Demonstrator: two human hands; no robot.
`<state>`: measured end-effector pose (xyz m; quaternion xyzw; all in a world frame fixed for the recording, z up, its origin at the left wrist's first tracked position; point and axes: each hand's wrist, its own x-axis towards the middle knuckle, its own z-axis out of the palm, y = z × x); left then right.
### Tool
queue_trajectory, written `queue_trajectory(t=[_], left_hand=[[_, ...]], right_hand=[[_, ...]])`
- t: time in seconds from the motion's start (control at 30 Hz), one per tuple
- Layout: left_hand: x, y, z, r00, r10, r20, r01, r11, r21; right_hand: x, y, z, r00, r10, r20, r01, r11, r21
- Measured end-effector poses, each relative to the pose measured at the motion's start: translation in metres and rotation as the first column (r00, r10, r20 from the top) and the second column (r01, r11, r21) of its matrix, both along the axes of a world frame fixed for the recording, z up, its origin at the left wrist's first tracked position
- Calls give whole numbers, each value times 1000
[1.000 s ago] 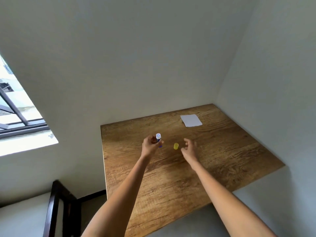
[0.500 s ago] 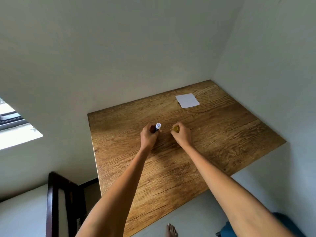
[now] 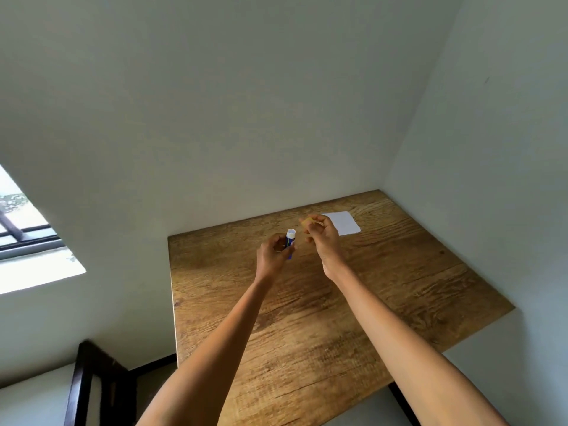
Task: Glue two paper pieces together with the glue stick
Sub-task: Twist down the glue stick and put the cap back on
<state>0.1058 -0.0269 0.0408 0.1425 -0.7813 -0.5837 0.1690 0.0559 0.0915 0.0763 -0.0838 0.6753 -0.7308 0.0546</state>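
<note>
My left hand [image 3: 274, 256] holds a blue glue stick [image 3: 290, 243] upright above the wooden table [image 3: 384, 287], its white open end pointing up. A little to the right and slightly higher, my right hand [image 3: 324, 238] pinches the yellow cap [image 3: 308, 223] between its fingertips. The cap is apart from the stick. A white paper piece [image 3: 344, 222] lies flat near the table's far right corner, partly hidden behind my right hand. I cannot tell whether it is one sheet or two stacked.
White walls enclose the table at the back and right. A window [image 3: 27, 238] is at the left. A dark wooden frame [image 3: 83, 382] stands low at the left, beside the table's near-left edge.
My right hand picked the yellow cap up off the table and raised it beside the glue stick. The left hand kept the stick and lifted slightly.
</note>
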Motion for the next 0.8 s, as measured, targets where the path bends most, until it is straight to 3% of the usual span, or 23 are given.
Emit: queue_trajectory(t=[0.37, 0.67, 0.8], left_hand=[[-12, -27, 56, 987, -64, -144, 53, 996, -78], [-14, -24, 82, 972, -55, -226, 45, 998, -48], [-14, -26, 82, 972, -23, -235, 25, 1000, 6]], right_hand=[[-6, -21, 63, 979, 84, -185, -69, 994, 85], [-4, -34, 87, 966, 42, -253, 2, 985, 170], [-6, -34, 89, 952, 121, -283, -58, 974, 221]])
